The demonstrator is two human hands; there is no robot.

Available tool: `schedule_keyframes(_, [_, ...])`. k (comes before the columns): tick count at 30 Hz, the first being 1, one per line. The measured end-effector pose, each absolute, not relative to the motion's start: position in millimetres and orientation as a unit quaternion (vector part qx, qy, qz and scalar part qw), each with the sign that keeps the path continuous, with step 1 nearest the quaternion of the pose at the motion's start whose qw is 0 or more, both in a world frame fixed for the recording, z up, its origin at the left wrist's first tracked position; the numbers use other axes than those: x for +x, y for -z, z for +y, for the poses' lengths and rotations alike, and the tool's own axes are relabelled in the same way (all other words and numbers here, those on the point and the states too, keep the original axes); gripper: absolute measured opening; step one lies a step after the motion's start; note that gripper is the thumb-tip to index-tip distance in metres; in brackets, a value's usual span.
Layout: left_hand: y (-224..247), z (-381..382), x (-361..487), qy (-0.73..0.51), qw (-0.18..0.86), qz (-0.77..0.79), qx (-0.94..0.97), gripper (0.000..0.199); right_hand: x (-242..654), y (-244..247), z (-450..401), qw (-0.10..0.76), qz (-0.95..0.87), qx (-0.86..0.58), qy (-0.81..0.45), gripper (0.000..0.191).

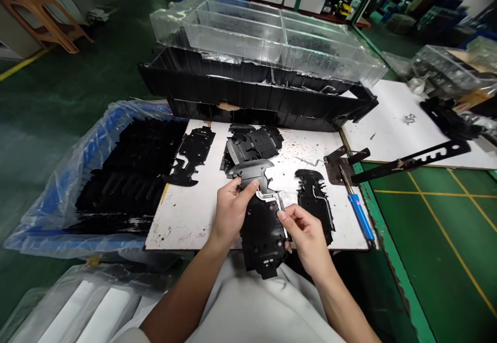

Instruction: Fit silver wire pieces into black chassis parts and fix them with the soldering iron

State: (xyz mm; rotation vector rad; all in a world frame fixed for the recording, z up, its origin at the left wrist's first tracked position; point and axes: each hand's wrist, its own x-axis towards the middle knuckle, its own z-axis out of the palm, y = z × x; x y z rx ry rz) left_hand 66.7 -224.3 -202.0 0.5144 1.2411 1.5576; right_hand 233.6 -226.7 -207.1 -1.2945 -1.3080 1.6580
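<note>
Between my two hands is a flat black plastic chassis plate [262, 229], tilted at the table's near edge. My left hand [233, 203] grips its upper left side, thumb on top. At its right edge my right hand [305, 229] pinches, thumb and fingers on the rim. A bent silvery metal strip [269, 196] lies along the plate's right side, by both thumbs. To the right rests a similar black plate [313, 203] with a metal strip on it. Another black plate [192, 151] lies at the left, and several are piled [254, 144] behind my hands.
A blue crate [42, 198] lined with plastic holds many black parts on the left. Behind the white table [186, 219] stand a black tray [248, 92] and a clear divided tray [240, 22]. A blue-handled screwdriver [361, 216] and a slotted metal bar [419, 161] are at the right.
</note>
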Motion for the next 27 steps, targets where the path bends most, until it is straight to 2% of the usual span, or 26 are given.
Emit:
schedule_keyframes(8, [207.5, -211.2, 69.7, -0.608, 0.552, 0.542, 0.178, 0.029, 251.8, 210.4, -220.7, 0.289, -0.414, -0.461, -0.729, 0.046])
schedule_keyframes(15, [217.7, -196.2, 105.5, -0.565, 0.547, 0.552, 0.278, 0.030, 279.3, 220.3, -228.6, 0.328, -0.399, -0.553, -0.654, 0.046])
schedule_keyframes(18, [226.7, -197.2, 121.9, -0.478, 0.517, 0.586, 0.401, 0.035, 308.4, 228.3, -227.3, 0.334, -0.374, -0.607, -0.616, 0.051])
schedule_keyframes(21, [226.8, -201.6, 114.1, -0.383, 0.400, 0.654, 0.515, 0.039, 338.4, 236.3, -218.5, 0.326, -0.367, -0.647, -0.583, 0.055])
schedule_keyframes(26, [203.6, -177.2, 50.3, -0.376, 0.077, 0.750, 0.538, 0.039, 357.0, 250.3, -201.0, 0.275, -0.415, -0.668, -0.554, 0.057])
schedule_keyframes(27, [199.6, -166.5, 36.7, -0.358, 0.022, 0.764, 0.537, 0.044, 356.9, 252.4, -199.0, 0.264, -0.432, -0.671, -0.541, 0.058])
